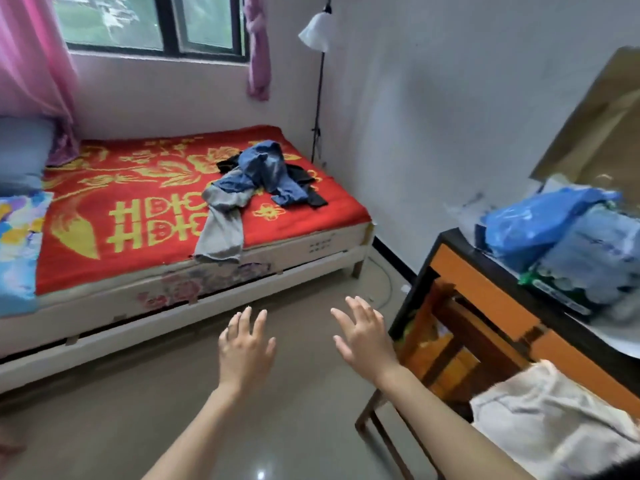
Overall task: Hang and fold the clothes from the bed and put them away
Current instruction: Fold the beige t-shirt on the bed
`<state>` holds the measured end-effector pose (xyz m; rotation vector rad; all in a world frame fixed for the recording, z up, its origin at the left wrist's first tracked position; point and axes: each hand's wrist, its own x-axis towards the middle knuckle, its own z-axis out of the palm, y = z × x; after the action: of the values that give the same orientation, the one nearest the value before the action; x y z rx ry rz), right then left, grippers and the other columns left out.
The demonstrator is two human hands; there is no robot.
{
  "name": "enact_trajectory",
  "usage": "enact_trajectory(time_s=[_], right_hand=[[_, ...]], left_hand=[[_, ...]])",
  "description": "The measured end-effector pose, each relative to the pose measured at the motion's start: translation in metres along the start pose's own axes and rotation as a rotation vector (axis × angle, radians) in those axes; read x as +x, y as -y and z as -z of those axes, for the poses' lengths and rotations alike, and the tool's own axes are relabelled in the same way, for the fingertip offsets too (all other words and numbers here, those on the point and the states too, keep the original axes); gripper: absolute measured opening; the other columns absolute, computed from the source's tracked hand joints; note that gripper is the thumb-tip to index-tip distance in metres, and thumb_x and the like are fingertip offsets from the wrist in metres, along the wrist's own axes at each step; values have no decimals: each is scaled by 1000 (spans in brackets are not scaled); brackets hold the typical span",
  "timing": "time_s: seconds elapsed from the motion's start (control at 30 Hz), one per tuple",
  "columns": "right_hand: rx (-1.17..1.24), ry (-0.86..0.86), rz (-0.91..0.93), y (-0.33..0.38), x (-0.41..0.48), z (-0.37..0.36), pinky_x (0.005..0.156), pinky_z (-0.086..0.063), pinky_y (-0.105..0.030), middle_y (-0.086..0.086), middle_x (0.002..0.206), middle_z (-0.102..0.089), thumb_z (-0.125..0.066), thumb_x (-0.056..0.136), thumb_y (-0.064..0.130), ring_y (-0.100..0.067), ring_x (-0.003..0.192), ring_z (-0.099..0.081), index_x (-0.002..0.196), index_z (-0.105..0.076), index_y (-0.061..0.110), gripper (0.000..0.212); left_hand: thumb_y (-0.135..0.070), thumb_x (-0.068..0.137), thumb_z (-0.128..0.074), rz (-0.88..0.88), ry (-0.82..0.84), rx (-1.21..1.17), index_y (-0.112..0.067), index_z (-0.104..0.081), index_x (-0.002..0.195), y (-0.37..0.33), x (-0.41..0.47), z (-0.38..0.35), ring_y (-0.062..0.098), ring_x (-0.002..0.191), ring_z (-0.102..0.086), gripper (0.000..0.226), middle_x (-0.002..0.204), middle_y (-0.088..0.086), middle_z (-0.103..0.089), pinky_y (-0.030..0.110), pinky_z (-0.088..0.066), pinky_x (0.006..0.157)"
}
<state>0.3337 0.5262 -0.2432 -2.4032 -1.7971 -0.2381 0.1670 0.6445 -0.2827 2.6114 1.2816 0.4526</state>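
Bedroom: clothes (256, 178) heaped on bed (311, 249), both hands empty.
Heap of blue denim, grey and dark pieces near the bed's far right corner, on the red and yellow cover; one grey piece draped over the near edge. Left hand (244, 351) and right hand (367, 341) over the tan floor (138, 410), fingers spread, gripping nothing. Bench (485, 282) at right, blue bag (540, 220) on top. Window (149, 26) and pink curtain (31, 57) behind bed.

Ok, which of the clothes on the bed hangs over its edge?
The grey one: its end drapes over the near edge of the bed. The blue one and black one lie piled wholly on top.
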Motion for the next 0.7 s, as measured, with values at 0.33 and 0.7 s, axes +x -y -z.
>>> enact_trajectory(time_s=[0.33, 0.7], right_hand=[[-186, -185, -517, -130, -143, 60, 80, -53, -51, -18, 109, -67, -88, 54, 19, -35, 105, -64, 92, -74, 14, 41], [-66, -60, -970, -164, -241, 41, 115, -9, -34, 5, 155, -22, -46, 93, 32, -16, 145, -11, 148, -25, 27, 59]], left_hand=[[-37, 96, -45, -574, 167, -159, -19, -29, 147, -210, 4, -59, 27, 144, -14, 57, 155, 9, -21, 41, -18, 115], [-49, 96, -36, -1132, 347, 95, -29, -4, 150, -328, 6, -101, 26, 146, 4, 66, 159, 3, 2, 44, -7, 116]])
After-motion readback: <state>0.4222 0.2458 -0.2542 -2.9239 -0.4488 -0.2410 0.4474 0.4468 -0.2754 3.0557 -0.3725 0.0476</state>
